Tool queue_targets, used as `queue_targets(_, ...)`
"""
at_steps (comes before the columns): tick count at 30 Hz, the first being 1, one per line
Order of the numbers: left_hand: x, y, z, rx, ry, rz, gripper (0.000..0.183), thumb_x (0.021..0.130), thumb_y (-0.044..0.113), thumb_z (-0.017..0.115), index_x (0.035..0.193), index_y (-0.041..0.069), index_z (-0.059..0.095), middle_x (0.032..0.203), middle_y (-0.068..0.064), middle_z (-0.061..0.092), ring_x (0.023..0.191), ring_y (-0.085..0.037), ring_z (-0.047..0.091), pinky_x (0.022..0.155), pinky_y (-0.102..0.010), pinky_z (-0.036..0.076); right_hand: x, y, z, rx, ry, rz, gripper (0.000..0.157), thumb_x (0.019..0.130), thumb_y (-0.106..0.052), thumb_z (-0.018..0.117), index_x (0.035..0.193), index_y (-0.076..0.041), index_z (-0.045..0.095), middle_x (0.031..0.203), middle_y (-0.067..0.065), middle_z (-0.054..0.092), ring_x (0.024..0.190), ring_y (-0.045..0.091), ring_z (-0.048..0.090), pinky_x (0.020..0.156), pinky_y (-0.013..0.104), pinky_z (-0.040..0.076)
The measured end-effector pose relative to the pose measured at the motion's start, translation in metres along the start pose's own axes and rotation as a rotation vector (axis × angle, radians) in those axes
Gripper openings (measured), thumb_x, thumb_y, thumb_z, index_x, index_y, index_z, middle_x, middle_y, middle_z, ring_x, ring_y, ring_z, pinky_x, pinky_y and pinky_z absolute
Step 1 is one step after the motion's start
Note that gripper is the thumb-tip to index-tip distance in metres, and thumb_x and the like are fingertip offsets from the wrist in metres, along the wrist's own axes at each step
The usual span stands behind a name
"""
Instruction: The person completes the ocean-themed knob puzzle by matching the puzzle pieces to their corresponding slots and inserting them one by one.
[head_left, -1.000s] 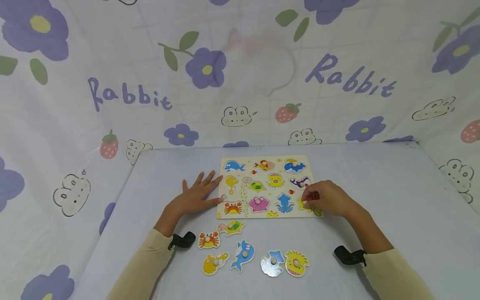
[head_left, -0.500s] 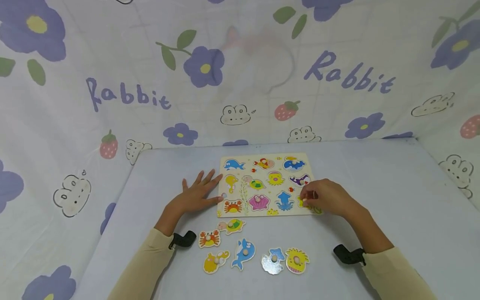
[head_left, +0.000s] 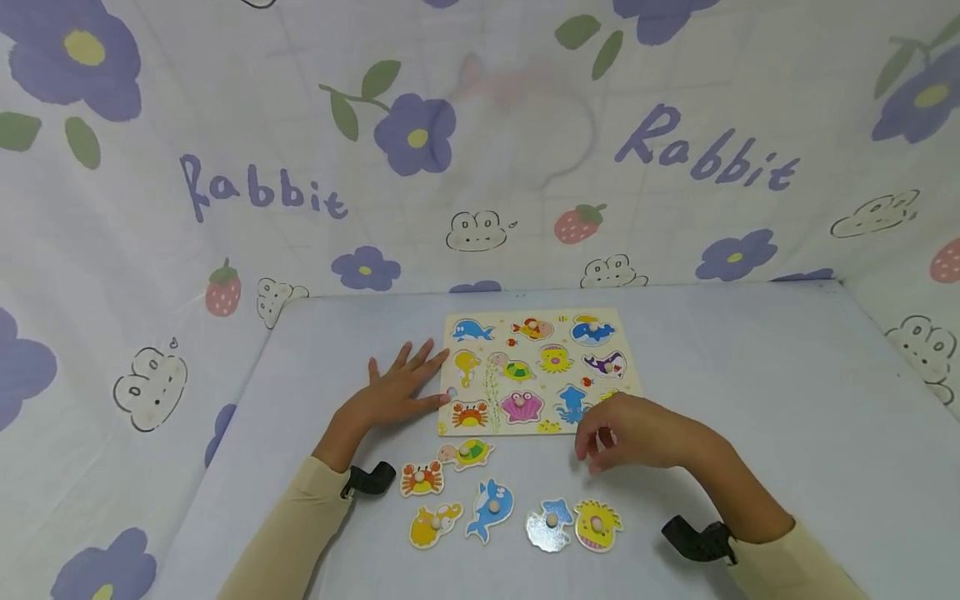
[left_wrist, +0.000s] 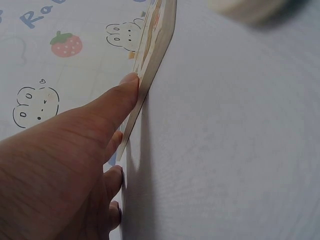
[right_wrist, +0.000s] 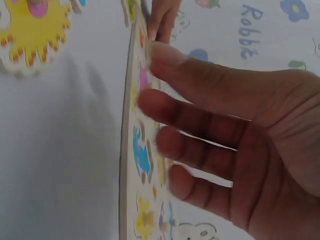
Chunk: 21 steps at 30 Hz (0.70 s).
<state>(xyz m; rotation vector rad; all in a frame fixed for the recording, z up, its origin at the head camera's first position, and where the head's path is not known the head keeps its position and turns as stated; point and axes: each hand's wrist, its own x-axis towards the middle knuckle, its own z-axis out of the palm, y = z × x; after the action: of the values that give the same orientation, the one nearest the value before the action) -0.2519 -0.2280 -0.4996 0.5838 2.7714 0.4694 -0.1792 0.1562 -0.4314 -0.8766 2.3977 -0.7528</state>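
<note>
My left hand [head_left: 393, 392] lies with fingers spread beside a wooden peg puzzle board [head_left: 498, 321]; thumb and fingertips touch its left edge. Over the board's front right edge hovers my right hand [head_left: 645, 433], fingers loosely curved around nothing. It partly covers the blue squid picture [head_left: 572, 400]. A yellow star piece [right_wrist: 143, 217] with a peg sits in the board, mostly hidden by the hand in the head view. Nearest the right hand on the table are a yellow octopus piece [head_left: 597, 527] and a shiny blue piece [head_left: 547, 529].
More loose pegged pieces lie before the board: a turtle [head_left: 471, 452], a crab [head_left: 422, 478], a seahorse [head_left: 427, 528] and a dolphin [head_left: 486, 517]. A pink shell piece [head_left: 521, 407] is among those seated in the board. Patterned cloth [head_left: 525, 233] hangs behind the table.
My right hand has let go of the star piece at the board's lower right and moved left and toward the front edge. The left hand stays in place.
</note>
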Motion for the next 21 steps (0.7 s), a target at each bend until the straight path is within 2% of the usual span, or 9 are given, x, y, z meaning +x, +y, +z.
queue_targets(4,0.001,0.000,0.000,0.004,-0.011,-0.010,0.083,0.097,0.066,0.051,0.164,0.033,0.015,0.170,0.000,0.003,0.156,-0.035,-0.006,0.109,-0.078,-0.009,0.001,-0.010,0.012,0.010,-0.142,0.033,0.018,0.079,-0.017,0.088,0.086,-0.029,0.076,0.077,-0.012,0.065,0.076,0.012,0.058,0.068,0.025,0.052)
queue_targets(6,0.001,0.001,0.000,0.001,-0.011,-0.006,0.083,0.097,0.066,0.052,0.164,0.033,0.016,0.171,-0.001,0.003,0.156,-0.035,-0.006,0.108,-0.078,-0.009,0.001,-0.013,0.018,0.010,-0.183,0.045,0.019,0.078,-0.017,0.089,0.085,-0.029,0.076,0.075,-0.010,0.064,0.074,0.011,0.057,0.067,0.025,0.050)
queue_targets(14,-0.001,0.004,-0.003,0.000,0.004,-0.003,0.082,0.097,0.062,0.055,0.164,0.030,0.020,0.171,-0.005,0.007,0.155,-0.038,-0.004,0.108,-0.079,-0.008,0.002,-0.021,0.027,-0.037,-0.191,0.080,0.023,0.075,-0.018,0.091,0.078,-0.028,0.071,0.070,-0.010,0.061,0.071,0.009,0.055,0.066,0.025,0.049)
queue_targets(21,0.000,0.004,-0.002,0.008,0.005,-0.007,0.082,0.097,0.063,0.055,0.164,0.030,0.020,0.171,-0.004,0.007,0.156,-0.038,-0.004,0.108,-0.079,-0.007,-0.002,-0.027,0.024,-0.013,-0.227,0.026,0.021,0.079,-0.014,0.088,0.081,-0.028,0.073,0.074,-0.011,0.064,0.072,0.006,0.054,0.068,0.023,0.050)
